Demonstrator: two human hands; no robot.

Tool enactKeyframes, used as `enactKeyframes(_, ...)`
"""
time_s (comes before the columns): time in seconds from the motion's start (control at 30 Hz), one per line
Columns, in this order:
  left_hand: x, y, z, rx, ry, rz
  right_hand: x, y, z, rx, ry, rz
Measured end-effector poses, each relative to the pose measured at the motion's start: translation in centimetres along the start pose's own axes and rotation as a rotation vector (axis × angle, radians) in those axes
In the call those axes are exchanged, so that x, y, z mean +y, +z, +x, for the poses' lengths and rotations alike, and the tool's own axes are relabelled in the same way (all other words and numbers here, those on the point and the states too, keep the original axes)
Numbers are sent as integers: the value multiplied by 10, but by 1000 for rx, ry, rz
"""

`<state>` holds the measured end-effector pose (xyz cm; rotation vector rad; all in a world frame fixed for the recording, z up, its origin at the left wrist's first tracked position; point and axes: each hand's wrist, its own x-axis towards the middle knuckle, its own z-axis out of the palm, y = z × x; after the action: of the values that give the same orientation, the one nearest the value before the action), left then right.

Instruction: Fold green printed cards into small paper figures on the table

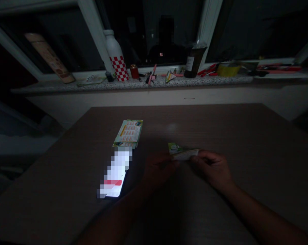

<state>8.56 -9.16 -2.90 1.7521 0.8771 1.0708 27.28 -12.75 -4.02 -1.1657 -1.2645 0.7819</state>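
Between my two hands is a small green and white printed paper card point(185, 155), partly folded, with one green flap standing up at its left. My left hand point(159, 168), in deep shadow, pinches its left end. At the other end, my right hand point(213, 166) grips the card between thumb and fingers. A lit phone point(115, 173) lies to the left of my left hand, its screen partly blurred out. Just beyond the phone lies a small stack of similar printed cards point(129, 132) with rows of print on a pale face.
The dark wooden table point(245, 136) reaches a wall below a stone windowsill point(143, 85). Along the sill stand a red-checked white bottle point(118, 63), a tall patterned flask point(50, 58), a red jar point(134, 71), a dark cup point(194, 63) and several pens. The room is dim.
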Motion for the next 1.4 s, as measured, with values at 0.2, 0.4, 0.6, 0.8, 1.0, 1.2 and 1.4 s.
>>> enactKeyframes(0.2, 1, 5, -2, 43, -3, -23, 0, 6, -2, 77, 99, 42)
enactKeyframes(0.4, -8, 9, -2, 231, -141, -272, -4, 4, 0, 136, 103, -9)
enactKeyframes(0.6, -6, 10, 5, 130, -279, -586, -5, 5, 0, 52, -23, -77)
enactKeyframes(0.8, -4, 9, 7, 93, -371, -491, -4, 9, -2, 54, -88, -79)
enactKeyframes(1.0, -4, 9, 7, 91, -388, -471, -6, 10, -1, 108, -37, -137)
enactKeyframes(1.2, -1, 8, 6, 104, -408, -451, -7, 10, -1, 124, 16, -132)
enactKeyframes(1.4, -6, 9, 6, 106, -401, -484, -7, 11, -1, 113, 53, -110)
